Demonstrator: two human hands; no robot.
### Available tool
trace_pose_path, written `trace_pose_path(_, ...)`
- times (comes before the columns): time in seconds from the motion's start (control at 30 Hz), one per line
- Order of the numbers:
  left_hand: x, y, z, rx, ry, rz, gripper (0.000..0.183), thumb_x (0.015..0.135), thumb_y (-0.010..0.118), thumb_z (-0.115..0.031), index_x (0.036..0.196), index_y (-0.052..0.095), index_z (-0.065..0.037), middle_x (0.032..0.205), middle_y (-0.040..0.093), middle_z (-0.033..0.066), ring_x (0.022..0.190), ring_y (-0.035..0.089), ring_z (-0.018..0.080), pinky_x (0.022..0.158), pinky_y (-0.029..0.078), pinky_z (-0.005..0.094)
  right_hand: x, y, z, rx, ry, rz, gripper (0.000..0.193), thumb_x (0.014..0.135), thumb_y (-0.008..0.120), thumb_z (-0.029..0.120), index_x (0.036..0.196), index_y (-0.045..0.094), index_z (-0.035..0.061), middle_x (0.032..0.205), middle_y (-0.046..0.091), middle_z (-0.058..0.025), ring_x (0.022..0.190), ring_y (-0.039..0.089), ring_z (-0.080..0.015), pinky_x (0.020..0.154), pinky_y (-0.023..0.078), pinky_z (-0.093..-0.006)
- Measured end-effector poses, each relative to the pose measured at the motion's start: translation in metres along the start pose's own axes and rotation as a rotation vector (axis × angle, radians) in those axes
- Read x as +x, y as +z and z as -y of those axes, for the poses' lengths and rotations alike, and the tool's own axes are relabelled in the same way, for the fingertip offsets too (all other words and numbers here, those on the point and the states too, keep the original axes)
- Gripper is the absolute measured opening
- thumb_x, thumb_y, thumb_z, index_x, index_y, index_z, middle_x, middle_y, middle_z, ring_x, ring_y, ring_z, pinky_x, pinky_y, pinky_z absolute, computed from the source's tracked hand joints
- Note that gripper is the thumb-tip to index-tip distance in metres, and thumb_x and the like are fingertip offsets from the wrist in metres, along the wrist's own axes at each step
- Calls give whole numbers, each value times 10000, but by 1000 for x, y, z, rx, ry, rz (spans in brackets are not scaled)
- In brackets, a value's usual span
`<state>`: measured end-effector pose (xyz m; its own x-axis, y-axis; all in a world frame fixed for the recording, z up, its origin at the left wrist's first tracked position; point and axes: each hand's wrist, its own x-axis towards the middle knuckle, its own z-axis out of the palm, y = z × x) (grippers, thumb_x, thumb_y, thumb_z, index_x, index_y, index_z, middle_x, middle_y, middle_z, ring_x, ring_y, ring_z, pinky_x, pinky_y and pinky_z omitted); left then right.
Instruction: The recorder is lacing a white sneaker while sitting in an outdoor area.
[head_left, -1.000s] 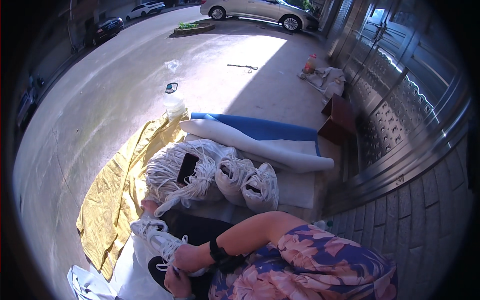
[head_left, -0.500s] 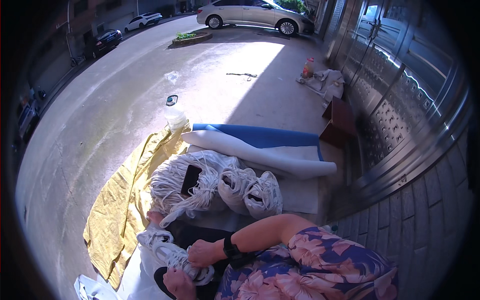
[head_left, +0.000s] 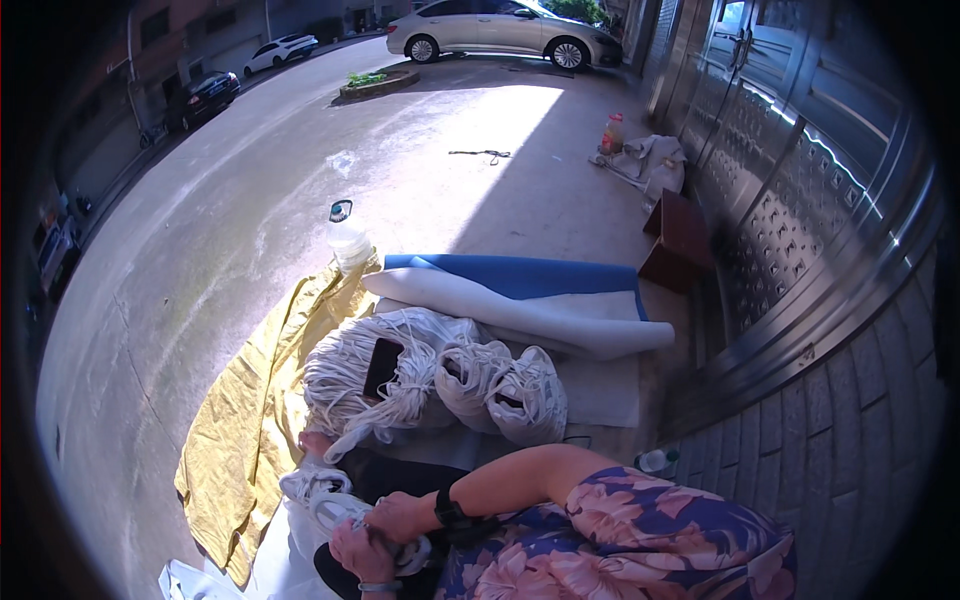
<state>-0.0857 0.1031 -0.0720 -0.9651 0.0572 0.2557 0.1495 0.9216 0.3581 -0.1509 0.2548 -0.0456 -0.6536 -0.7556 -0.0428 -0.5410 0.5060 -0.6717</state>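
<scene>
Both hands work low at the person's lap. The right hand (head_left: pixel 395 515) and the left hand (head_left: pixel 362 552) each have a closed grip on a white cord bundle (head_left: pixel 325 495). Beyond the grip lie larger white cord coils (head_left: pixel 420 375) on a yellow tarp (head_left: pixel 245 430).

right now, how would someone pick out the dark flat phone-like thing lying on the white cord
Start at the yellow tarp spread on the concrete and look to its right edge, where a big heap of white cord lies next to two smaller cord bundles. The dark flat rectangle lies on top of that big heap, tilted slightly. It is the only black, hard-edged thing among the white strands.
</scene>
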Motion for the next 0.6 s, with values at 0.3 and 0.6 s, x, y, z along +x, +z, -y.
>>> trace_pose_path(0.3, 3, 10, 0, 27, 12, 4, 308, 696, 579, -299, 789, 648, -14, 949, 587, 156, 927, 528, 345, 807, 388, 427, 0, 3, 2, -16, -16, 1, 200, 678, 559, 181, 780, 576, 10, 736, 616, -176, 737, 616, -333, 650, 487, -404)
trace_pose_path(0.6, -2, 21, 13, -80, -85, -48, 270, 607, 629, -214, 758, 643, 10, 956, 579, 183, 916, 536, 357, 816, 413, 419, -2, -4, 3, -124, -52, -9, 191, 658, 573, 189, 739, 604, 20, 709, 621, -157, 681, 627, -297, 611, 495, -375)
